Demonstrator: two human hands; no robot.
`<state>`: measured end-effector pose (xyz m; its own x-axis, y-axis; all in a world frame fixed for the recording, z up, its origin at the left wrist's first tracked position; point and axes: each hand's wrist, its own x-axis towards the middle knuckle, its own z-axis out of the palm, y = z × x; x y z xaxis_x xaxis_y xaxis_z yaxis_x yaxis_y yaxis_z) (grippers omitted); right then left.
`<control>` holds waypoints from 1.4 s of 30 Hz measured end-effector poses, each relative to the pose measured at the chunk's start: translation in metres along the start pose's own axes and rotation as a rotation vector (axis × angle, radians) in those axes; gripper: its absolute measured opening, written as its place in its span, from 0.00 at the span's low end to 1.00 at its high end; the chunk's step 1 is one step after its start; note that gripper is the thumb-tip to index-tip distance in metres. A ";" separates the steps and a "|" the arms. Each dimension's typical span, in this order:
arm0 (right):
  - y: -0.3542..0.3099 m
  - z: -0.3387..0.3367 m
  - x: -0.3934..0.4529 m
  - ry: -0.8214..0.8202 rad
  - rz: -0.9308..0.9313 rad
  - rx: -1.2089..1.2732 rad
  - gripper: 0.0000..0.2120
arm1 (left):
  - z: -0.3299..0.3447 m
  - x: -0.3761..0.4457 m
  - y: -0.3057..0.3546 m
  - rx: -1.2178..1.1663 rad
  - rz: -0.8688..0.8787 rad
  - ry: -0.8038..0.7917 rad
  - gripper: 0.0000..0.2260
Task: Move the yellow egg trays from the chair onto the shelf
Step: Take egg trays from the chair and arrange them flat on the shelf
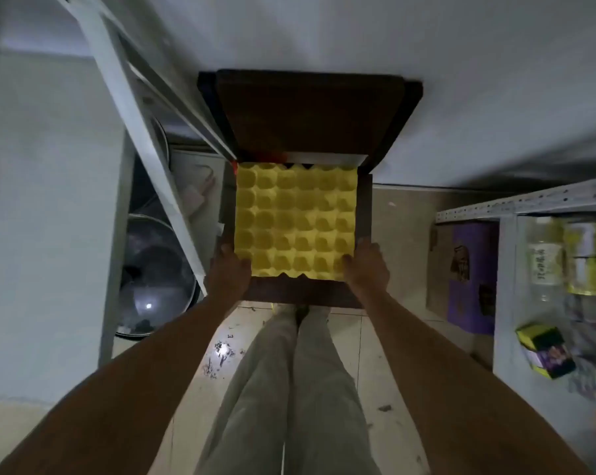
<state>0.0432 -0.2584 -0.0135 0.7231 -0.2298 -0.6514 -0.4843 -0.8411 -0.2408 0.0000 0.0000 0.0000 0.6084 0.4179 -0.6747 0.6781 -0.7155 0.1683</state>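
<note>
- The yellow egg trays [295,221] are sitting on the seat of the dark chair [364,204], filling most of it.
- The left hand [228,269] and right hand [367,265] are clasping the trays' near corners, thumbs on top; whether the trays are lifting is unclear.
- The trays are probably light and bendy, so holding opposite sides low down is looking wise.
- The metal shelf [515,207] is standing right of the chair, with open floor between; a boxy purple thing [474,269] is sitting beneath its edge.

Yellow egg trays [295,221], dark brown chair [310,118], purple box [474,272].
</note>
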 end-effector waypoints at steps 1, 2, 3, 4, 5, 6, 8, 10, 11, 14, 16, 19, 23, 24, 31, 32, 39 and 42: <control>0.000 0.001 0.011 0.035 0.027 0.037 0.16 | 0.003 0.011 0.001 -0.015 -0.004 0.015 0.29; 0.001 0.004 0.022 0.060 0.059 0.057 0.15 | 0.005 0.020 0.002 -0.038 -0.006 0.021 0.27; 0.002 0.008 0.033 0.066 0.076 0.062 0.14 | 0.009 0.032 0.001 -0.045 0.011 0.037 0.24; 0.003 0.011 0.041 0.060 0.089 0.064 0.13 | 0.010 0.042 0.000 -0.059 0.011 0.042 0.21; 0.004 0.015 0.047 0.060 0.082 0.066 0.12 | 0.013 0.051 -0.001 -0.072 0.006 0.074 0.18; 0.004 0.018 0.050 0.066 0.069 0.067 0.11 | 0.015 0.057 -0.002 -0.077 -0.004 0.104 0.16; 0.006 0.023 0.054 0.099 0.069 0.079 0.08 | 0.017 0.065 -0.004 -0.052 -0.017 0.159 0.14; 0.009 0.029 0.058 0.118 0.095 0.105 0.06 | 0.021 0.072 -0.007 -0.003 -0.023 0.184 0.11; 0.010 0.031 0.058 0.127 0.105 0.116 0.05 | 0.023 0.073 -0.009 0.008 -0.018 0.191 0.10; 0.009 0.036 0.062 0.190 0.134 0.115 0.03 | 0.027 0.079 -0.012 0.011 -0.037 0.198 0.11; 0.009 0.037 0.064 0.225 0.133 0.074 0.04 | 0.029 0.085 -0.014 0.034 -0.080 0.194 0.13; 0.008 0.039 0.064 0.273 0.088 0.005 0.05 | 0.031 0.087 -0.013 0.077 -0.078 0.221 0.10; 0.007 0.040 0.064 0.305 0.075 -0.030 0.06 | 0.031 0.083 -0.012 0.078 -0.053 0.275 0.06; 0.007 0.040 0.064 0.304 0.076 -0.033 0.07 | 0.030 0.083 -0.011 0.088 -0.050 0.279 0.07; -0.003 0.037 0.056 0.282 0.129 -0.014 0.08 | 0.026 0.079 -0.006 0.113 -0.067 0.283 0.09; -0.004 0.035 0.054 0.283 0.134 -0.015 0.08 | 0.026 0.079 -0.005 0.116 -0.073 0.282 0.09; -0.008 0.024 0.043 0.281 0.122 -0.042 0.04 | 0.017 0.071 0.000 0.100 -0.077 0.264 0.10; -0.011 0.019 0.034 0.293 0.128 -0.028 0.04 | 0.009 0.063 0.002 0.088 -0.116 0.246 0.09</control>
<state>0.0637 -0.2475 -0.0471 0.7703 -0.4625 -0.4391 -0.5696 -0.8086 -0.1474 0.0358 0.0195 -0.0489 0.6181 0.6154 -0.4891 0.7170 -0.6965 0.0298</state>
